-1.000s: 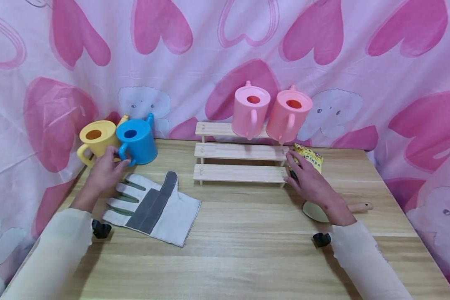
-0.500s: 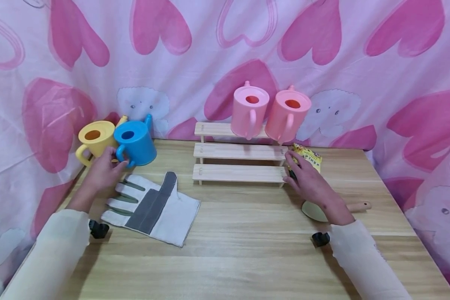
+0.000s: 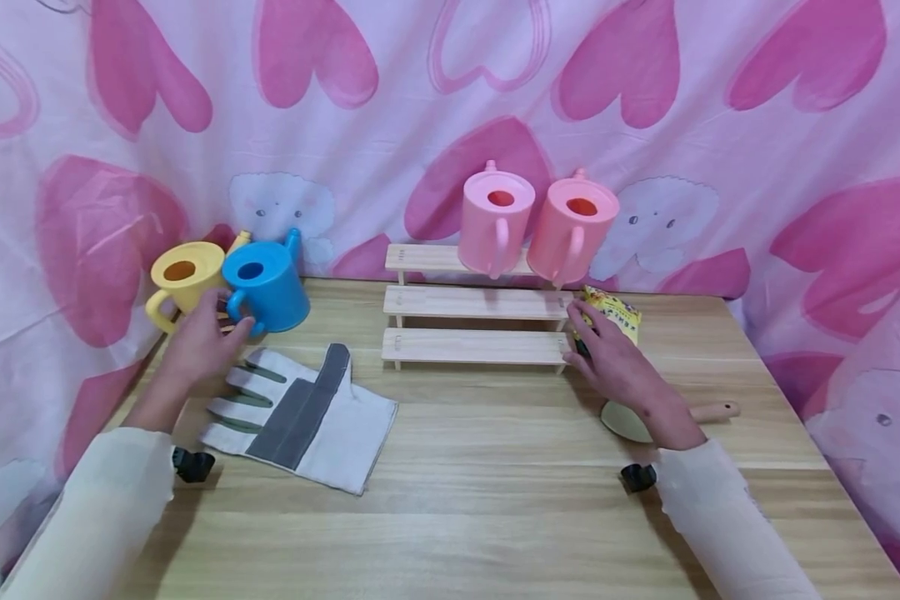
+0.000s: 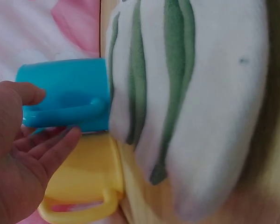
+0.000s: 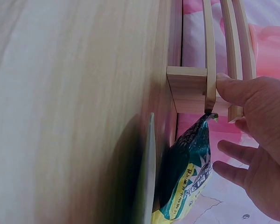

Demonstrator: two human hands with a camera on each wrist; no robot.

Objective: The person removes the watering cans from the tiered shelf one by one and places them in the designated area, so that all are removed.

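Observation:
In the head view my left hand (image 3: 198, 346) is at the handle of a blue watering can (image 3: 273, 292), beside a yellow watering can (image 3: 187, 271). The left wrist view shows the thumb above the blue handle (image 4: 65, 114) and the fingers below it, holding it loosely. My right hand (image 3: 615, 354) holds the right end of a three-tier wooden plant stand (image 3: 476, 302), thumb and index finger at the plank ends. Its other fingers (image 5: 233, 175) hang free. On the top tier stand a light pink watering can (image 3: 487, 225) and a darker pink one (image 3: 558, 242).
A white and grey work glove (image 3: 307, 421) lies flat in front of my left hand. By the stand's right end is a yellow and green packet (image 3: 622, 312). A trowel with a wooden handle (image 3: 712, 412) lies partly under my right forearm. A heart-patterned curtain (image 3: 315, 142) hangs behind.
The view has shifted slightly. My left hand and the blue watering can have moved together a touch leftward; my right hand keeps its place on the stand.

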